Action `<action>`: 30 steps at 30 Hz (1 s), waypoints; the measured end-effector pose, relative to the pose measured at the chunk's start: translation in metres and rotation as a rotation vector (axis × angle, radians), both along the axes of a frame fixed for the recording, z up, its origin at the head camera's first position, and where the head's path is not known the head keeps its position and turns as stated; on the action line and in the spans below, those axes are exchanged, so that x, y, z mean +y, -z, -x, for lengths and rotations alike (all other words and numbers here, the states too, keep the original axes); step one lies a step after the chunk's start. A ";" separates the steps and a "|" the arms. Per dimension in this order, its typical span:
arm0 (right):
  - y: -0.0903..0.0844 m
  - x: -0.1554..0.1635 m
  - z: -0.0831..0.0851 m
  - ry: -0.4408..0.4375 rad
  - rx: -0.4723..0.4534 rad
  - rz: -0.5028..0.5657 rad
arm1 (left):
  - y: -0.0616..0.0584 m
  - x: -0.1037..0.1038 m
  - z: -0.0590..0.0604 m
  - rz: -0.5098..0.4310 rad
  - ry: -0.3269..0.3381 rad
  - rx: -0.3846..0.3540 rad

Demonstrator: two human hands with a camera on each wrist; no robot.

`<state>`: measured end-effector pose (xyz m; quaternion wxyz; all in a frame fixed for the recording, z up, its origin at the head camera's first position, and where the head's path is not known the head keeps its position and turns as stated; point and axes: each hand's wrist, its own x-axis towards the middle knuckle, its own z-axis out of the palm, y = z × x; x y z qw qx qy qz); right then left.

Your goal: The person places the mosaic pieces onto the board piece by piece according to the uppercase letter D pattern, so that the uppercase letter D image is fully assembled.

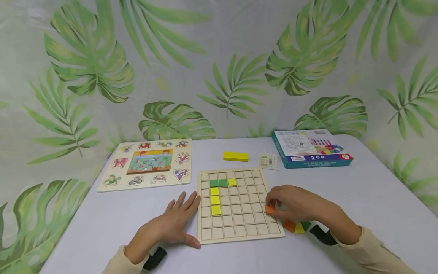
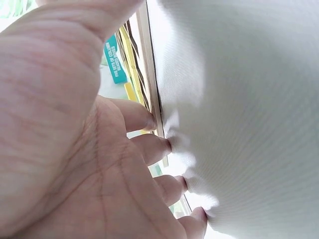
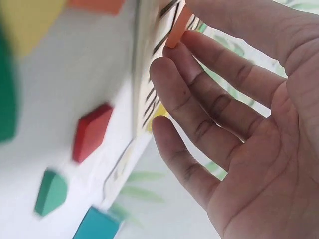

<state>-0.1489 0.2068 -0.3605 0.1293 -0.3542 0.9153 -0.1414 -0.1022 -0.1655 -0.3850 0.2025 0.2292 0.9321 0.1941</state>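
A wooden grid board [image 1: 241, 230] lies on the white table. Its upper left squares hold two green tiles [image 1: 223, 183] with a yellow tile [image 1: 232, 182] beside them, and a column of yellow tiles [image 1: 215, 200] runs below. My left hand [image 1: 176, 224] rests with spread fingers along the board's left edge, thumb at the near corner. Over the board's right edge, my right hand [image 1: 299, 201] pinches an orange tile [image 3: 178, 29] between thumb and fingers. Near the right wrist lie loose pieces: orange [image 1: 289, 225], yellow [image 1: 299, 228] and green [image 1: 305, 225].
A peg puzzle [image 1: 186, 163] with sea animals lies at the back left. Behind the board are a yellow block [image 1: 236, 156] and a small pattern card [image 1: 268, 161]. A teal box [image 1: 316, 165] stands at the back right. The right wrist view shows a red piece [image 3: 92, 132].
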 end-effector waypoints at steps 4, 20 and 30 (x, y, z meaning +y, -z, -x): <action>0.000 -0.018 0.002 -0.039 0.009 0.000 | 0.000 -0.001 0.000 0.001 -0.003 0.002; -0.006 -0.088 0.003 -0.219 0.119 0.013 | 0.003 -0.001 0.001 0.006 0.005 0.014; -0.002 -0.126 -0.001 -0.254 0.102 -0.023 | 0.002 -0.002 0.001 0.010 0.002 0.007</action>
